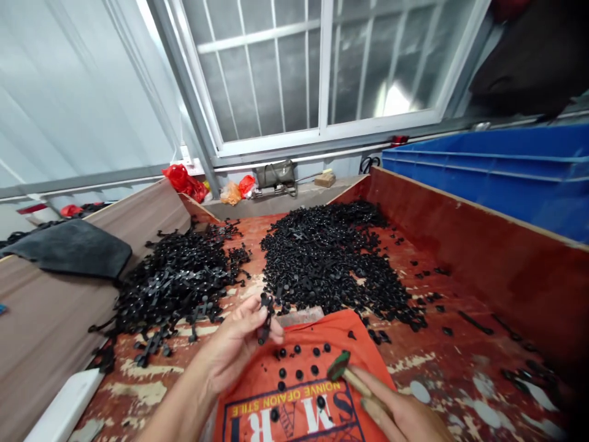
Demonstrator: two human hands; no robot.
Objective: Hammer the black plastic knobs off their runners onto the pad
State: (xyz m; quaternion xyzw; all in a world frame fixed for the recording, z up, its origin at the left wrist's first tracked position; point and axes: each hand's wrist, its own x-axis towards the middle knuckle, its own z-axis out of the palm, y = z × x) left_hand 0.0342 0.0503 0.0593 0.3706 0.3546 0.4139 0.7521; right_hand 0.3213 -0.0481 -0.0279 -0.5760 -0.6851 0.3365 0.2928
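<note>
You are in a workshop, seen at a bench (427, 319) whose red surface is scuffed and worn through in pale patches. Heaps of small black parts, one at the left (170, 282) and a larger one at the centre (326, 258), lie on it in bulk, as in piecework. Note the wooden boards (473, 239) edging the bench and, beyond the right one, a large blue crate (497, 175). The wall (83, 86) is ribbed metal sheet, and the window (317, 67) has bars. Plastic bags (186, 183) sit along the wall's foot.
</note>
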